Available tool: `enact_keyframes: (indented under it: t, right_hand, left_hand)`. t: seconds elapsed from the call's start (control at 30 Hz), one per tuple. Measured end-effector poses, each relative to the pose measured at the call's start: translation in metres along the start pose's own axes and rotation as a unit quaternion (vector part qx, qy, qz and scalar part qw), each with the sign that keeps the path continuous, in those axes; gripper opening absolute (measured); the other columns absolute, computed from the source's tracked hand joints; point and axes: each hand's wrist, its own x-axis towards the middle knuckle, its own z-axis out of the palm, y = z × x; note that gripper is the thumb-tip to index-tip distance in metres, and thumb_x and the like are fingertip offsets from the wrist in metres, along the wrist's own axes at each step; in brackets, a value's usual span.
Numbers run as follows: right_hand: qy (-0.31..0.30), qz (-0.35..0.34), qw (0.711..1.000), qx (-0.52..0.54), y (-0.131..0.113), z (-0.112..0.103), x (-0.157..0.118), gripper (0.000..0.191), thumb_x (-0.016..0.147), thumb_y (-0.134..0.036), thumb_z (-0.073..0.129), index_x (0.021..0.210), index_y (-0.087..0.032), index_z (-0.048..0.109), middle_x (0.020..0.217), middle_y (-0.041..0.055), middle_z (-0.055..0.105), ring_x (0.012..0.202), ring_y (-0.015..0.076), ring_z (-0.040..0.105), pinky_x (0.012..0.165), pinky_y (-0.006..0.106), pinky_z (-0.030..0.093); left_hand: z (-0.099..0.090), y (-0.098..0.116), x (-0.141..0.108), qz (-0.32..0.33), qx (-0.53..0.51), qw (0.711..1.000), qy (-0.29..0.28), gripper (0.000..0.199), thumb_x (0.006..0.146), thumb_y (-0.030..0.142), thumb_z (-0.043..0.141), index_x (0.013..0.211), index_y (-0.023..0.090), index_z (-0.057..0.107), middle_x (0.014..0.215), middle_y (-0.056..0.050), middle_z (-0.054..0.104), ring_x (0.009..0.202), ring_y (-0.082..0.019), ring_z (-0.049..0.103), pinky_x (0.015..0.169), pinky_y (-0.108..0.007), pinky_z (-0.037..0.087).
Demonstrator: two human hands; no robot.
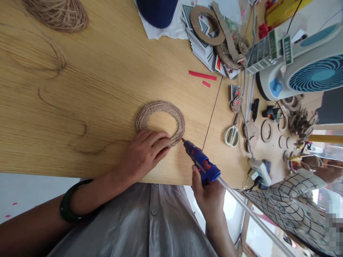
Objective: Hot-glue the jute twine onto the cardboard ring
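A cardboard ring (143, 116), with twine wound along its outer edge, lies on the wooden table. My left hand (147, 151) holds the ring's near edge, fingers close together over it and hiding that part. From beside this hand a loose strand of twine (93, 152) trails off to the left. My right hand (210, 194) is wrapped round a blue hot glue gun (199, 159), with a long clear glue stick (249, 210) coming out of its back. The gun's nozzle meets, or nearly meets, the ring's right outer edge.
A twine ball (57, 14) sits far left. Playing cards (200, 51), another cardboard ring (194, 19) and red strips (202, 75) lie beyond. Scissors (232, 134), a power strip (259, 169) and a fan (302, 67) stand right, near a co-worker's checked sleeve (292, 196).
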Motion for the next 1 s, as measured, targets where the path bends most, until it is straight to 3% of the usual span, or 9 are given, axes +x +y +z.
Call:
enact_keyframes:
  t: [0.3, 0.53, 1.0]
  right_hand:
    - [-0.021, 0.022, 0.999, 0.018, -0.0021, 0.0006, 0.0085, 0.033, 0.095, -0.042, 0.055, 0.075, -0.018, 0.066, 0.048, 0.0001, 0.057, 0.042, 0.0157, 0.055, 0.042, 0.025, 0.040]
    - [-0.045, 0.036, 0.998, 0.032, -0.0004, 0.0033, 0.0064, 0.032, 0.096, -0.043, 0.054, 0.081, -0.018, 0.068, 0.046, -0.0014, 0.055, 0.042, 0.0161, 0.055, 0.040, 0.024, 0.039]
    - [-0.036, 0.049, 0.997, 0.040, -0.0010, 0.0023, 0.0038, 0.030, 0.095, -0.042, 0.057, 0.082, -0.018, 0.068, 0.044, -0.0030, 0.053, 0.038, 0.0142, 0.049, 0.039, 0.024, 0.037]
  left_hand:
    - [-0.0002, -0.0004, 0.0001, -0.001, -0.013, 1.000, -0.005, 0.016, 0.095, 0.023, 0.061, 0.111, 0.020, 0.063, 0.114, -0.004, 0.069, 0.102, -0.021, 0.065, 0.093, -0.040, 0.051]
    - [-0.0004, -0.0004, -0.0006, -0.008, -0.012, 1.000, -0.005, 0.021, 0.096, 0.024, 0.060, 0.117, 0.022, 0.062, 0.117, -0.004, 0.069, 0.106, -0.022, 0.065, 0.095, -0.039, 0.051]
    - [-0.0008, -0.0005, -0.0004, 0.006, -0.002, 1.000, -0.003, 0.013, 0.095, 0.023, 0.060, 0.108, 0.020, 0.062, 0.116, -0.005, 0.069, 0.103, -0.021, 0.065, 0.092, -0.039, 0.050]
